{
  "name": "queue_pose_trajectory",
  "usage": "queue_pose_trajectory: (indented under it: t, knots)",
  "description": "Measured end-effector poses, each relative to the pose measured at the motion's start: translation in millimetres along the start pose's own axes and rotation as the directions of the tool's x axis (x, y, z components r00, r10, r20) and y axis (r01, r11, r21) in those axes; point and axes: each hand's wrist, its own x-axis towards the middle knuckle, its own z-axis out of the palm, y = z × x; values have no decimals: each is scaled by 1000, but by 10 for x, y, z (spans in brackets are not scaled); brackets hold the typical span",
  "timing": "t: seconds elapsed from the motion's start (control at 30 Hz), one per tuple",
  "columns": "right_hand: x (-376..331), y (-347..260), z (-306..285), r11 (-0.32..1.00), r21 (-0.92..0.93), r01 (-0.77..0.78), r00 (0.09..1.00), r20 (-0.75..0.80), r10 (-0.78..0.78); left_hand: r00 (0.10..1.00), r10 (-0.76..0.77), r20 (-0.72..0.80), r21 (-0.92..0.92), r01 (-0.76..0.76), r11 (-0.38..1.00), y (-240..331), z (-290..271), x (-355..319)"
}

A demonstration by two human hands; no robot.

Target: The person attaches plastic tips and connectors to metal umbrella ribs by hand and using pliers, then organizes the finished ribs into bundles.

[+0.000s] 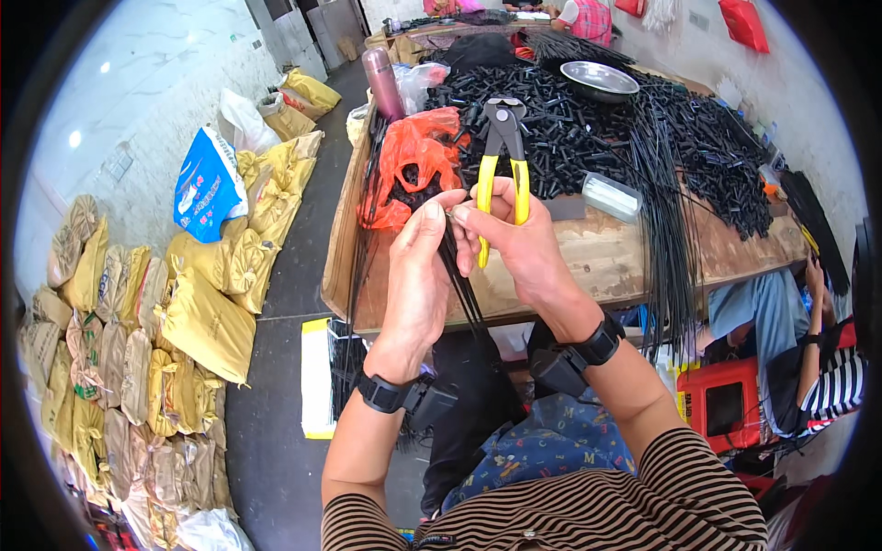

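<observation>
My left hand is closed on a few thin black strands, which hang down past the table's front edge. In my right hand is a pair of yellow-handled pliers, its dark head pointing away from me. My right thumb and fingertips also meet my left fingertips in a pinch at the strands' upper ends. Whatever small piece lies between the fingertips is too small to make out. Just beyond my left hand lies a crumpled red plastic bag with black pieces inside.
A heap of short black tubular pieces covers the wooden table's far half, with a metal bowl on it. Long black strands drape over the front edge. A pink flask stands left; yellow sacks line the wall. Another person sits right.
</observation>
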Motion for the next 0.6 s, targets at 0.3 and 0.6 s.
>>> queue_pose_trajectory:
  t: [0.3,0.6]
  knots:
    - [-86,48,143,974,-119,195,975,-84,-205,999,4,40,111,-8,994,-13,-16,22]
    - [73,29,-35,723,-478,500,857,148,-494,982,-74,176,-47,83,995,-34,-152,64]
